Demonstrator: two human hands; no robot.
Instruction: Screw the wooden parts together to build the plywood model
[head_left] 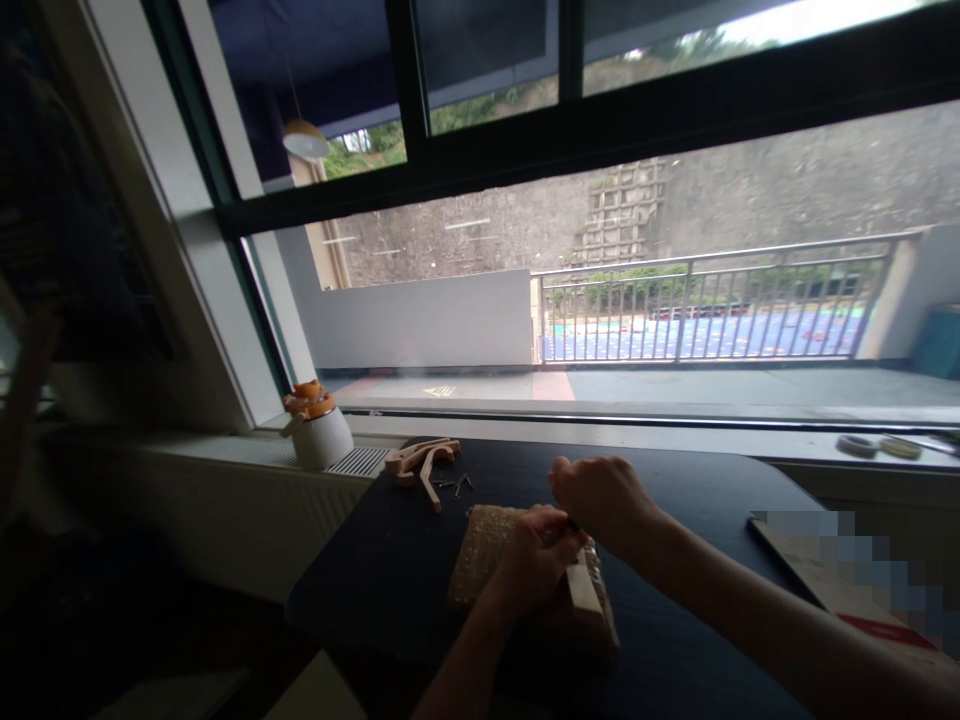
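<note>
Over dim bubble wrap [480, 560], left hand [534, 568] clasping wooden strip [584, 597], right hand [600, 500] fisted, contents hidden

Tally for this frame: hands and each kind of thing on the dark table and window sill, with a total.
Hands: 2, left hand, right hand
Wooden strip: 1
Textured pad: 1
Heap of cut wooden parts: 1
Cluster of small screws: 1
White pot: 1
Tape rolls: 2
Cardboard sheet: 1
Total: 10

Left hand [534, 565] and right hand [600, 500] curled, touching.
</note>
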